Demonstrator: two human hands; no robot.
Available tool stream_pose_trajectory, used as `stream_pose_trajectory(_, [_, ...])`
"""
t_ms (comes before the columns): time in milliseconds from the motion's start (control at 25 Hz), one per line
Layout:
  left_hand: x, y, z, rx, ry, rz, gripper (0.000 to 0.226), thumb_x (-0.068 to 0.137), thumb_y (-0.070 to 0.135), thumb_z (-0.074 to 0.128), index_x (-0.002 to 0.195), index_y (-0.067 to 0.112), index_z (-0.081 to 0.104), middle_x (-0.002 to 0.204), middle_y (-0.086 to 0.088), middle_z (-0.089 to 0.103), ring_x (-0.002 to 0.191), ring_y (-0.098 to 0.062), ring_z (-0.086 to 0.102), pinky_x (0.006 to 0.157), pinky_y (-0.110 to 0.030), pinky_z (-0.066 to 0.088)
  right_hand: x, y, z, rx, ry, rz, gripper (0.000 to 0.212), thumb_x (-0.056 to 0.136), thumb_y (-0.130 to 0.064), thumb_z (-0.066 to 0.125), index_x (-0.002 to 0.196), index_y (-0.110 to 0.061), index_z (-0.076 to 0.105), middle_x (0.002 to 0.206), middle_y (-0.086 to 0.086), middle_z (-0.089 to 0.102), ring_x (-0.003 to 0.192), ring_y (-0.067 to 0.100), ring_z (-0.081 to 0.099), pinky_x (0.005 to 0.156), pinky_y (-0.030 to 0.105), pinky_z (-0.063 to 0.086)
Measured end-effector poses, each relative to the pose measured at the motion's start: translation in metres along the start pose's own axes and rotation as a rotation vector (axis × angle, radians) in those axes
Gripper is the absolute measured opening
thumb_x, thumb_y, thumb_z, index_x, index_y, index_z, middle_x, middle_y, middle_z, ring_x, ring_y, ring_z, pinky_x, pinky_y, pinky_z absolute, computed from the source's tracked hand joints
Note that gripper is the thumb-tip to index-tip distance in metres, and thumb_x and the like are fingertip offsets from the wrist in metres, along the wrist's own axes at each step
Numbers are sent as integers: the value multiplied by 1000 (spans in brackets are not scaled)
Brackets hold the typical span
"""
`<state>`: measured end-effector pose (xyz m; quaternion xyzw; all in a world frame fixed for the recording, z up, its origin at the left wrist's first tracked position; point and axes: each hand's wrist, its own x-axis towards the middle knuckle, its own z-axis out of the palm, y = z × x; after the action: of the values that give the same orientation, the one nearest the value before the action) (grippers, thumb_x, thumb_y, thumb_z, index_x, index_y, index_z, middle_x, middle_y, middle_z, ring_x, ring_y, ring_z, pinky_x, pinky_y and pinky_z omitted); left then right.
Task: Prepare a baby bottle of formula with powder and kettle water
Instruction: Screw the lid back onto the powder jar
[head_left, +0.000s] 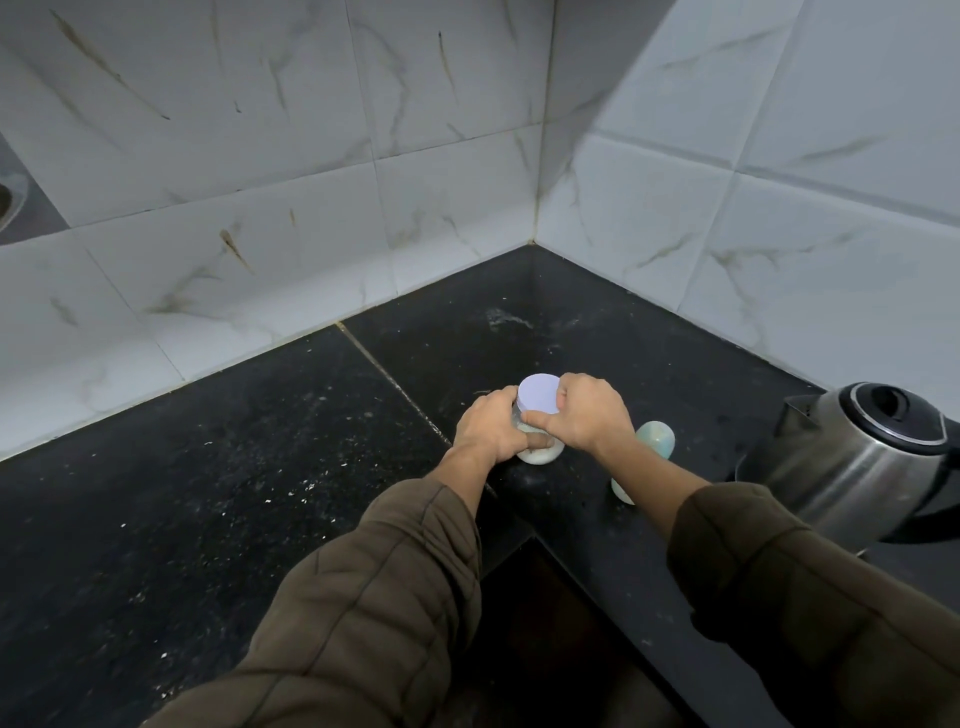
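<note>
The jar (537, 453) of powder stood upright near the counter's (260, 467) inner front corner. The left hand (488, 428) gripped its body, fingers curled round it. The right hand (584, 415) clasped the lid (537, 400) above, fingers round the rim, so unscrewing would likely turn about that upright axis. The bottle (655, 439) sat just behind the right wrist, with the kettle (857, 457) nearer the right edge.

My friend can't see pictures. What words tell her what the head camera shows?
The left hand grips a small jar of white powder on a black counter while the right hand grips its white lid. A pale green bottle sits partly hidden behind the right wrist, with a steel kettle to its right.
</note>
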<state>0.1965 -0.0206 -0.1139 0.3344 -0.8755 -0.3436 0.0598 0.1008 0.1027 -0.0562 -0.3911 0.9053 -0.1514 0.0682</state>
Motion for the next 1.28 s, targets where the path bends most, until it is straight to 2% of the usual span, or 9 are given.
stream_pose_trajectory(120, [-1,-2,0,-15,6,-1,76,57,59,88,122,31,61,112,7,66,109,-19,59,93,-41,53,2,2,7,12,3,-3,59,76,-58,81,107,-19,49,110,4,65,98,25,61,75,36,50])
stream_pose_trajectory(240, [0,-2,1,-39,7,0,82,59,55,91,131,33,58,117,9,67,109,-18,61,92,-37,52,11,3,9,-35,-18,-42,80,77,-62,78,141,-23,49,127,5,63,113,28,61,88,41,53])
stream_pose_trajectory(320, [0,-2,1,-52,13,4,86,61,53,93,136,32,56,120,10,66,108,-17,59,92,-35,50,18,2,7,-143,-64,-82,85,81,-66,72,151,-24,46,131,7,58,118,28,58,93,41,53])
stream_pose_trajectory(400, [1,-3,0,-63,14,10,88,60,52,94,137,31,55,120,10,65,105,-15,55,91,-35,48,24,2,5,-173,-103,-99,82,81,-67,71,149,-25,50,126,6,56,114,27,58,91,40,54])
stream_pose_trajectory(560, [4,-3,0,-82,20,17,79,53,52,96,121,31,64,110,11,68,105,-17,63,91,-39,54,31,-1,1,-221,-143,-122,75,78,-66,72,138,-23,57,111,1,51,98,21,56,85,38,56])
stream_pose_trajectory(680, [5,-4,0,-93,24,21,77,52,50,98,118,30,65,109,11,68,104,-16,64,91,-39,55,35,-7,0,-265,-150,-127,69,77,-65,72,129,-22,60,105,-1,49,94,20,55,84,37,55])
stream_pose_trajectory(960, [5,-2,-1,-77,35,22,76,46,56,95,113,34,66,105,13,68,102,-15,63,90,-40,56,43,-13,0,-320,-209,-108,73,76,-67,69,131,-21,59,108,2,50,103,24,61,87,39,56])
stream_pose_trajectory(1120, [4,-1,-2,-62,17,19,73,46,56,94,110,38,64,101,14,68,100,-14,63,86,-38,55,37,-16,4,-318,-157,-55,69,80,-65,69,130,-19,59,122,7,57,104,26,64,84,37,57])
stream_pose_trajectory(1280, [6,1,-2,-44,0,13,71,40,61,89,103,39,65,95,14,69,99,-15,64,86,-40,56,34,-15,7,-334,-109,-28,73,80,-70,67,129,-16,59,119,7,60,101,25,65,78,36,56])
